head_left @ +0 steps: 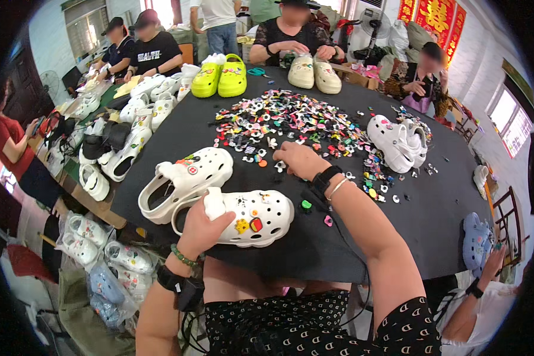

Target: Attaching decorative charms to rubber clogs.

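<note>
Head view, going left to right across the black desk [350,237]. At nine o'clock, rows of white clogs [130,127] lie along the desk's edge, with more bagged ones on the floor at seven o'clock. Just in from them rests a white clog [187,178] on its side, bearing a few small charms. Touching it at six o'clock is the second white clog [252,216], which carries a yellow charm and a red one on its top. The left hand [204,228] is closed around this clog's heel end, thumb over the top. At twelve o'clock a lime-green pair [221,78] stands near the far edge, a cream pair [313,73] to its right. The right hand [299,159] lies at the centre, knuckles up, fingers curled down into the near edge of the heap of coloured charms [291,121]; whether it pinches one I cannot tell. At three o'clock sits another white pair [397,142]. Other people work around the far rim.
</note>
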A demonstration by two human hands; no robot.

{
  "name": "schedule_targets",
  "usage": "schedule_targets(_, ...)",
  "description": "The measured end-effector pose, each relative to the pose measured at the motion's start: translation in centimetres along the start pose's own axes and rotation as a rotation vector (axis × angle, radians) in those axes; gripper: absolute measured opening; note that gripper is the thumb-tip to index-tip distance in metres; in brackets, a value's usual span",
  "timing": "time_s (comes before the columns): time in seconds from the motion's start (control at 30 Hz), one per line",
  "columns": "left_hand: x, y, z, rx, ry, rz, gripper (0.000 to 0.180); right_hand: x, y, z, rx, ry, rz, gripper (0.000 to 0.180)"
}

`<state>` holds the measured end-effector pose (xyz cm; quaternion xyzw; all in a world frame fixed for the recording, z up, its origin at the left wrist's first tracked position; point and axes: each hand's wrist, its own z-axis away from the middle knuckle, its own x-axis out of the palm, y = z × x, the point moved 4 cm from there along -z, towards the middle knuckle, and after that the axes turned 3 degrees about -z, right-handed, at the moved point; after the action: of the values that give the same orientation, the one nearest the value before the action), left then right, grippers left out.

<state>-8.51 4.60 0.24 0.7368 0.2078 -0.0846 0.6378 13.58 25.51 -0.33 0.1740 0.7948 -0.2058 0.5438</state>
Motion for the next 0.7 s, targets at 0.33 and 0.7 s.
schedule_targets(0.33, 0.0, 1.6, 1.4, 0.011, 0.002, 0.048, 0.046, 1.4, 1.3, 0.4, 0.053, -0.234, -0.189, 0.012)
schedule_targets(0.7, 0.2, 1.1, 0.9, 0.044, -0.011, 0.025, 0.051, -3.7, 1.2, 3.0, 0.208, 0.004, -0.164, 0.012)
